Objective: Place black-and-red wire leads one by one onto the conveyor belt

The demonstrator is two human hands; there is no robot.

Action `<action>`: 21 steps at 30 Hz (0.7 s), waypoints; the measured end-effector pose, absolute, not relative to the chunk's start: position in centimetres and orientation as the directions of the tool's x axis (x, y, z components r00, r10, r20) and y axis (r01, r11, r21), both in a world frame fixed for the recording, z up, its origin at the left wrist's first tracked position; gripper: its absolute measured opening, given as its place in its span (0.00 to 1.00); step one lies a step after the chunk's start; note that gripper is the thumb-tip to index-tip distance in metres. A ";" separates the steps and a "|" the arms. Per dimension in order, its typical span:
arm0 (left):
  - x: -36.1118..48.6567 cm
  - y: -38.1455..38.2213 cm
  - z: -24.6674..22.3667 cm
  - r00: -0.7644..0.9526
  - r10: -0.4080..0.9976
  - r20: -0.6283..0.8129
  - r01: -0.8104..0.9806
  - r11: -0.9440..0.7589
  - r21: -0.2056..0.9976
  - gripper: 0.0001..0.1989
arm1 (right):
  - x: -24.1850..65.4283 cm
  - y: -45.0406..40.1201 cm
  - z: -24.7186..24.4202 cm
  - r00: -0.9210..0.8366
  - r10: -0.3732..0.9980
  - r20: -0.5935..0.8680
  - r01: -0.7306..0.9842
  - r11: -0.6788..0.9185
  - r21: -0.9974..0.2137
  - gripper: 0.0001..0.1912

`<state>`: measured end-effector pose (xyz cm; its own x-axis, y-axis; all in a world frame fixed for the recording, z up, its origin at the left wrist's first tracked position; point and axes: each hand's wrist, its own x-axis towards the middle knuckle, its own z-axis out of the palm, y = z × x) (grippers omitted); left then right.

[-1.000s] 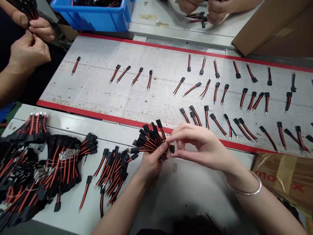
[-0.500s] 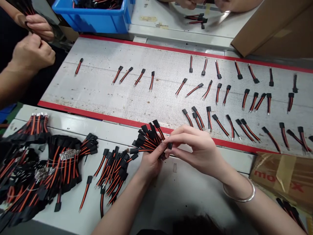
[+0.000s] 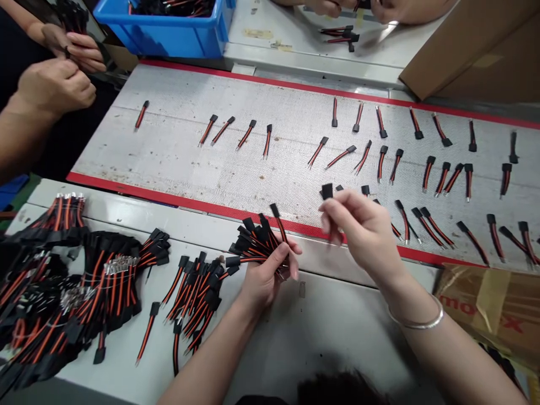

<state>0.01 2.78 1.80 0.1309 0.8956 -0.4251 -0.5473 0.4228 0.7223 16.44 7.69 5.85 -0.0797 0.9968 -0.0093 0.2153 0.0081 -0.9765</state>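
Note:
My left hand [image 3: 270,275] is closed around a bunch of short red-and-black wire leads [image 3: 257,239], their black connector ends fanning out up and to the left. Pinched in my right hand [image 3: 358,225] is a single wire lead, its black connector end [image 3: 327,191] sticking up over the near edge of the mesh belt [image 3: 291,185]; the rest of it is hidden by my fingers. Behind that hand, several leads lie on the belt, partly covered. A loose pile of leads [image 3: 200,298] rests on the white table left of my left hand.
Tied bundles of leads [image 3: 113,275] fill the table's left side. A blue bin [image 3: 169,34] stands at the back. Cardboard boxes [image 3: 476,50] [image 3: 485,315] are at the right. One co-worker's hands [image 3: 54,84] hold leads at the left; another's [image 3: 333,7] are at the top.
My right hand has moved away from the bunch, up and to the right over the belt's edge, with one lead. My left hand stays put. Leads on the belt have shifted slightly right.

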 end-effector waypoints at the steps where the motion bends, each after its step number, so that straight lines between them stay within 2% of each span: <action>1: 0.0 2.7 1.8 0.150 0.897 -0.417 -0.538 0.428 0.726 0.18 | 16.8 8.2 5.4 -0.009 1.000 -0.015 0.307 -0.012 -0.952 0.12; 3: -0.2 2.6 1.7 0.177 0.897 -0.405 -0.518 0.435 0.737 0.19 | 17.5 9.0 4.3 0.051 0.997 0.050 0.514 0.017 -0.858 0.09; 5: -0.3 2.5 1.6 0.196 0.900 -0.390 -0.491 0.434 0.755 0.19 | 17.9 9.4 3.8 0.068 0.991 0.114 0.596 0.051 -0.801 0.06; 7: -0.5 2.3 1.5 0.223 0.905 -0.362 -0.464 0.426 0.777 0.19 | 18.0 9.2 4.1 -0.014 0.997 0.076 0.490 0.074 -0.869 0.08; 10: -0.6 2.2 1.4 0.282 0.906 -0.317 -0.407 0.412 0.815 0.19 | 17.5 8.3 5.5 -0.369 0.929 -0.008 0.154 0.052 -0.987 0.12; 12: -0.7 2.2 1.3 0.315 0.903 -0.293 -0.345 0.397 0.851 0.19 | 17.0 7.5 6.4 -0.507 0.862 0.024 0.009 0.033 -0.999 0.12; 15: -0.9 2.3 1.1 0.356 0.898 -0.258 -0.271 0.364 0.891 0.20 | 16.3 6.7 7.0 -0.509 0.855 0.097 -0.063 0.075 -0.995 0.08; 21: -1.0 2.5 0.3 0.412 0.879 -0.241 -0.207 0.348 0.914 0.23 | 16.0 6.5 7.0 -0.482 0.855 0.189 -0.060 0.184 -0.981 0.08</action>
